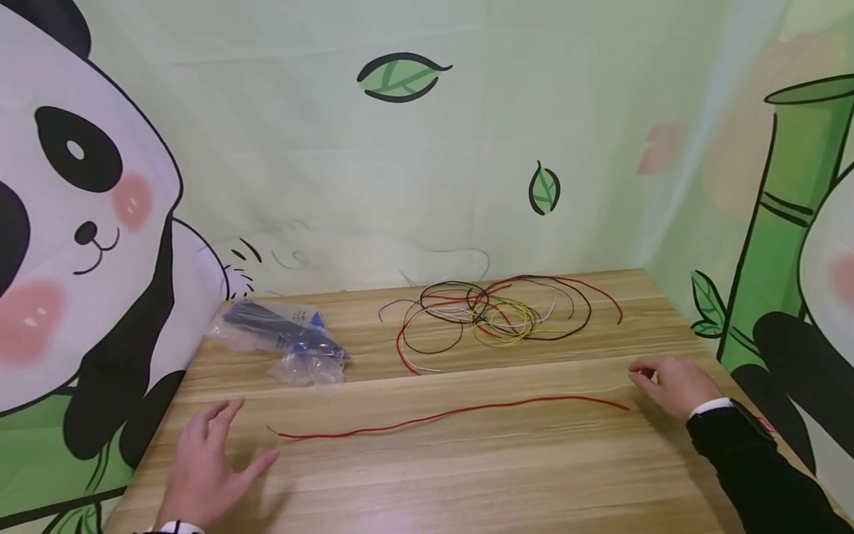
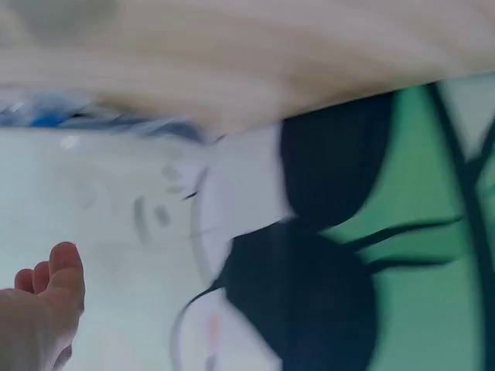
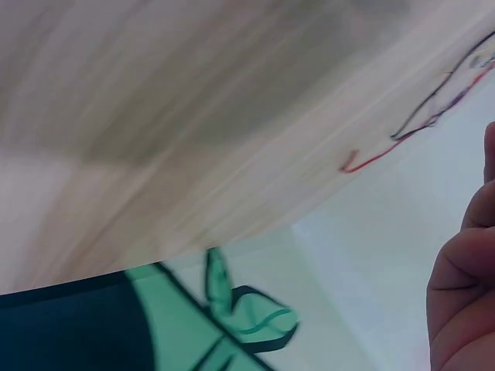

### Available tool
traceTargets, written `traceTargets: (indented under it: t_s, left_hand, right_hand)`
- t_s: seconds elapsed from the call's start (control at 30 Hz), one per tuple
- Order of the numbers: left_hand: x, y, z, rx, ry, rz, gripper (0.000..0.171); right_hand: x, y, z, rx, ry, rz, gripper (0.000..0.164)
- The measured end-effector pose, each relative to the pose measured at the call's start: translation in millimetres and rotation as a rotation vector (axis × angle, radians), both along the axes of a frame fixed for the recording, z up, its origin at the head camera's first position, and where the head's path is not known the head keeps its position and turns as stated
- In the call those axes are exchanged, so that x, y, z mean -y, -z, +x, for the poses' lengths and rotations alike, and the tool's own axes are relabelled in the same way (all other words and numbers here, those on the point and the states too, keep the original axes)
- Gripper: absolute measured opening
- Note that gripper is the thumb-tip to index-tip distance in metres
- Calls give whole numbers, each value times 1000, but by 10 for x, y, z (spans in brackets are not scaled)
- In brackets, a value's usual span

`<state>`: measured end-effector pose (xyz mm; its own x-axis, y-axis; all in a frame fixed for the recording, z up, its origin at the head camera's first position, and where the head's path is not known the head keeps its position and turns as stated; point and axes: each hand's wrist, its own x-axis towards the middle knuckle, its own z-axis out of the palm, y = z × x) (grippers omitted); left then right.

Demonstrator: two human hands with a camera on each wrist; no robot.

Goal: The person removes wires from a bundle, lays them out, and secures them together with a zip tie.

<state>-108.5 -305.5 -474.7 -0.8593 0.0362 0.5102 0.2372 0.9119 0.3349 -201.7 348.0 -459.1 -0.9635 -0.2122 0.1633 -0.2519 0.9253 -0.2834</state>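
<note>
A single red wire (image 1: 467,409) lies nearly straight across the front of the wooden table, its thin bare left end showing. My left hand (image 1: 207,467) hovers left of that end, fingers and thumb spread apart and holding nothing. Beyond the wire's right end is my right hand (image 1: 677,386), fingers loosely bent and nothing held between them. In the left wrist view only part of the left hand (image 2: 42,317) appears at the lower left edge. The right wrist view catches the right hand (image 3: 464,301) at its right edge.
Toward the back of the table lies a loose tangle of coiled wires, with a yellow coil (image 1: 514,343) among black, red and white ones. A clear plastic bag (image 1: 307,367) with dark items sits at the back left. A panda-printed cloth backdrop (image 1: 320,163) rises behind.
</note>
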Motion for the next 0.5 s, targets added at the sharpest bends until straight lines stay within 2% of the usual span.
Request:
traceTargets:
  t_s: [0.13, 0.2, 0.3, 0.4, 0.5]
  left_hand:
    - [-305, -105, 5, -79, 94, -31, 86]
    - [-507, -140, -35, -110, 155, -36, 74]
    - [-828, -142, -114, -156, 240, -54, 48]
    - [-1151, -126, -185, -133, 282, -66, 23]
    - [-1437, -102, -252, -80, 296, -73, 11]
  right_hand:
    - [212, -71, -33, -37, -27, 0, 16]
    - [352, -99, -70, -49, -54, -10, 15]
    - [593, -108, -148, -62, -114, -29, 13]
    - [849, -110, -218, -82, -174, -28, 10]
    - [1083, -117, -275, -102, -217, 5, 9]
